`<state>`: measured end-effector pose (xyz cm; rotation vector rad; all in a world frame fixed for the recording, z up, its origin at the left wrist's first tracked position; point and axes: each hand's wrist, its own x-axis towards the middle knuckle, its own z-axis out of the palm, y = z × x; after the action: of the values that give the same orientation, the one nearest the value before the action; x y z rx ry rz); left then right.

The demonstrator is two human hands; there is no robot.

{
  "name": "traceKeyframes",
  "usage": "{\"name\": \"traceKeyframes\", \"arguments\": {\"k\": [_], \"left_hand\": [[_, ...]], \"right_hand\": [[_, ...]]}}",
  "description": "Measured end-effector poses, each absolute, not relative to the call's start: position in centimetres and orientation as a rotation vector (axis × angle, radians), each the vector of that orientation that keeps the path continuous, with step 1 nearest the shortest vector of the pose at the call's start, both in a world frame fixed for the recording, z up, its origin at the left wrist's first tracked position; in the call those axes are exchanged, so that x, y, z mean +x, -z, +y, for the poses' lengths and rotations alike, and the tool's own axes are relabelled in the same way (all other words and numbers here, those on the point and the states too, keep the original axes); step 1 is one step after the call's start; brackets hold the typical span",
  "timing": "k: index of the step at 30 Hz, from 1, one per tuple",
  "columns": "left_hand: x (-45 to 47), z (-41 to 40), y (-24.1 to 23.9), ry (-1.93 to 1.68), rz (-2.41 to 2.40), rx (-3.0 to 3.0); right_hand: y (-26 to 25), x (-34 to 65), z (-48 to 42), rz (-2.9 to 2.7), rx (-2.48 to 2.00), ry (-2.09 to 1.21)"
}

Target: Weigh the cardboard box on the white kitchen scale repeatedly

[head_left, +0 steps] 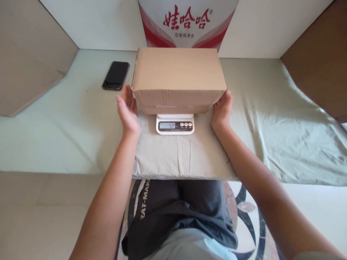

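Observation:
A closed brown cardboard box (177,68) rests over a small white digital scale (175,130), hiding most of its platform. The scale's display shows digits that look like 52, with several round buttons beside it. At the box's left side is my left hand (128,110), its fingers against the lower left edge and its thumb held away. My right hand (222,110) has its fingers at the lower right edge, partly hidden by the box. Both palms face inward, with the box between them.
A black phone (116,75) lies left of the box on the pale green cloth (67,137). Behind stands a white and red carton (187,21) with Chinese lettering. Brown cardboard panels rise at the left (32,57) and right (317,61). The cloth's front edge drops near my legs.

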<state>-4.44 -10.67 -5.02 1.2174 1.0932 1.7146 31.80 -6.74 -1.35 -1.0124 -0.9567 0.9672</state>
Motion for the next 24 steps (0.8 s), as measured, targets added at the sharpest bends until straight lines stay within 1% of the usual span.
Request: {"name": "traceKeyframes", "arguments": {"k": [3,9,17,24], "left_hand": [[-3.7,-11.1,4.3,-1.784,1.123,1.075],[-2.8,-11.7,3.2,-1.785,1.103,1.065],[-0.8,-12.2,1.8,-1.823,1.076,1.191],[-0.2,-12.3,1.8,-1.849,1.096,1.206]], "right_hand": [[1.6,31.9,-6.8,-0.967,-0.996,-0.96],[2.0,31.9,-6.8,-1.028,-0.966,-0.94],[0.6,31.0,-8.4,-1.062,-0.92,-0.942],[0.1,30.8,-9.0,-1.147,-0.889,-0.921]]}}
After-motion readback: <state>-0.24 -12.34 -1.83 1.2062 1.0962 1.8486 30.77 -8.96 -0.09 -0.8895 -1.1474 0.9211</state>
